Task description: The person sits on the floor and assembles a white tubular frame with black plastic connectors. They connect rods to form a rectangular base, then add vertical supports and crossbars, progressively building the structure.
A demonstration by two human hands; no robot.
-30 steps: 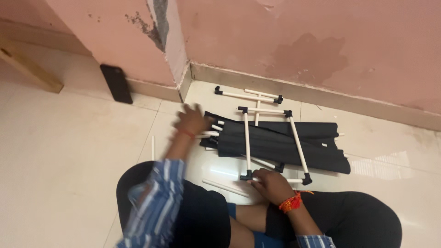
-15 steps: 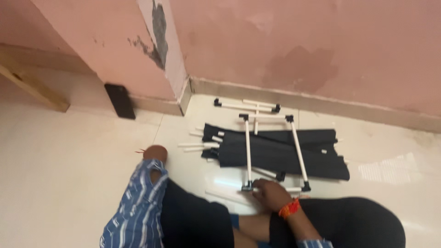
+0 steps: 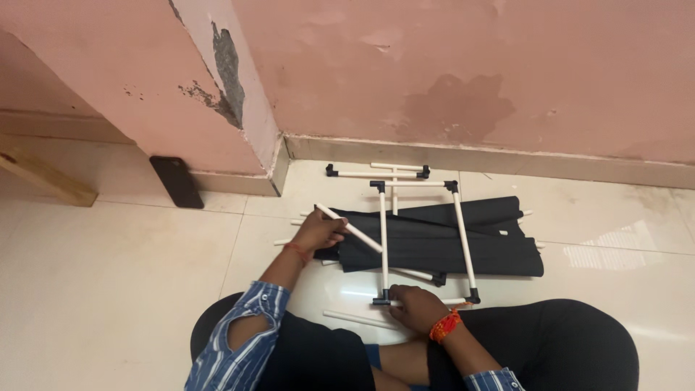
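White tube (image 3: 349, 227) slanted over black fabric (image 3: 441, 242); white rectangular frame (image 3: 423, 239) flat atop.

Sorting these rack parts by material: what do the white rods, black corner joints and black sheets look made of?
White rods: smooth and uniform, probably plastic or coated metal. Black corner joints: matt, moulded-looking plastic. Black sheets: dull and folded, likely fabric.
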